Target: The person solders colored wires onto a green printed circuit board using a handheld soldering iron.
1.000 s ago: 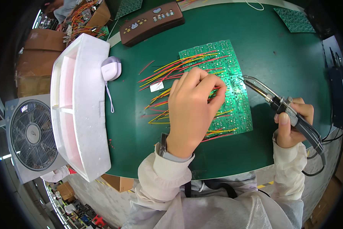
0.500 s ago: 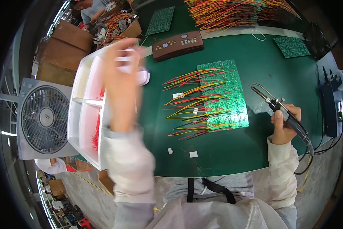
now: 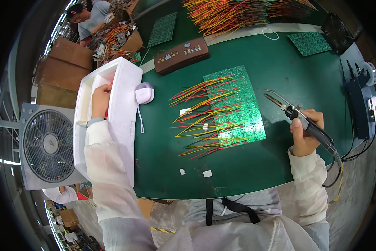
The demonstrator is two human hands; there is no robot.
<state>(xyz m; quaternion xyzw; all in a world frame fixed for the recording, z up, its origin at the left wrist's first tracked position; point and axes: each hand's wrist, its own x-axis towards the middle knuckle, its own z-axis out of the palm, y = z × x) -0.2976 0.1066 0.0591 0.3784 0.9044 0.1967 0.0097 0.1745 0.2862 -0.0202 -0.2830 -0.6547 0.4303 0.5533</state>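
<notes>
My right hand point(image 3: 307, 131) is closed round the grey handle of a soldering iron point(image 3: 311, 122) with a thin curved metal tube beside its tip. The tip points left, in the air to the right of a green circuit board panel point(image 3: 234, 100). Rows of red, yellow and black wires point(image 3: 204, 113) lie over the panel's left part and stick out past its left edge. My left hand point(image 3: 100, 101) is down in a compartment of a white foam box point(image 3: 127, 113), its fingers curled beside some red wires. What those fingers hold, if anything, is hidden.
A lilac earbud case point(image 3: 144, 93) with a strap stands right of the box. Behind lie a brown pencil case point(image 3: 181, 55), a big wire bundle point(image 3: 234, 14) and more circuit panels point(image 3: 309, 43). A fan point(image 3: 50, 143) stands left; a soldering station point(image 3: 365, 102) right. Another person works far left.
My left hand has moved down and left into the foam box from above its right side. The earbud case is uncovered. My right hand keeps hold of the soldering iron; the view has shifted slightly.
</notes>
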